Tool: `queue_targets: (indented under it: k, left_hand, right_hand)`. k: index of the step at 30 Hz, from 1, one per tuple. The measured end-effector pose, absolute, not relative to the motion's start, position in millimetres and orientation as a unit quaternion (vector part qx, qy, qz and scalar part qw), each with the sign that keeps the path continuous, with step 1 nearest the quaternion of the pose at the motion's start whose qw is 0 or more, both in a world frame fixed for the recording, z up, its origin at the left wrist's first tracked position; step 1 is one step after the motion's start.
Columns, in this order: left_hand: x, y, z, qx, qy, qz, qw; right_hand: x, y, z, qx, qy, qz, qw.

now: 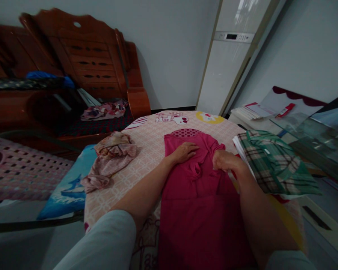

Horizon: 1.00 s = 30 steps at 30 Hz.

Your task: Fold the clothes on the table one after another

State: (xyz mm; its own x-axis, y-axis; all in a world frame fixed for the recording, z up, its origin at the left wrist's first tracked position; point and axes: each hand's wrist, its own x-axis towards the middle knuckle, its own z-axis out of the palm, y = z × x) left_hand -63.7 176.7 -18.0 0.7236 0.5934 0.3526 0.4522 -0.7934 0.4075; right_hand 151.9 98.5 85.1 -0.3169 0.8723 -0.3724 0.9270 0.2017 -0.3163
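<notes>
A magenta garment (197, 217) lies spread lengthwise over the round, cloth-covered table in front of me, with a patterned patch showing at its neckline. My left hand (185, 152) rests flat on its upper part, fingers stretched out. On the garment's right side, my right hand (224, 160) is closed on a bunched piece of the fabric, which looks like a sleeve. Between the hands the cloth is wrinkled, with a small twisted fold. To the right of my right hand is a folded green plaid shirt (276, 161) on top of other folded clothes.
A crumpled pinkish garment (112, 159) lies at the left side of the patterned tablecloth (146, 140). Left of the table are a blue cushion (73, 187), a pink woven basket (25, 172) and a wooden chair (87, 56). Papers (250, 111) and a glass-topped surface (312, 138) stand at right.
</notes>
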Motion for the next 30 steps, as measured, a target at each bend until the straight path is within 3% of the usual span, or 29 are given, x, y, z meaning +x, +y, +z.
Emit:
queue_targets:
  k: [6, 9, 12, 15, 18, 23, 30]
  left_hand:
    - [-63, 177, -20, 0.915, 0.284, 0.244, 0.151]
    - [-64, 176, -19, 0.916, 0.285, 0.243, 0.146]
    - [-64, 176, -19, 0.917, 0.286, 0.239, 0.143]
    - [-63, 176, -20, 0.916, 0.285, 0.244, 0.142]
    - [-62, 177, -21, 0.914, 0.288, 0.247, 0.143]
    - [-63, 176, -20, 0.914, 0.279, 0.250, 0.158]
    - [-64, 176, -16, 0.909, 0.268, 0.256, 0.190]
  right_hand:
    - [128, 91, 83, 0.476, 0.770, -0.423, 0.047]
    - [119, 87, 84, 0.483, 0.786, -0.380, 0.058]
    - [110, 79, 88, 0.512, 0.821, -0.243, 0.065]
    - [103, 72, 94, 0.524, 0.839, -0.145, 0.010]
    - [100, 69, 99, 0.495, 0.849, -0.182, -0.024]
    - [102, 72, 98, 0.485, 0.830, -0.273, 0.046]
    - [112, 76, 88, 0.510, 0.789, -0.339, 0.040]
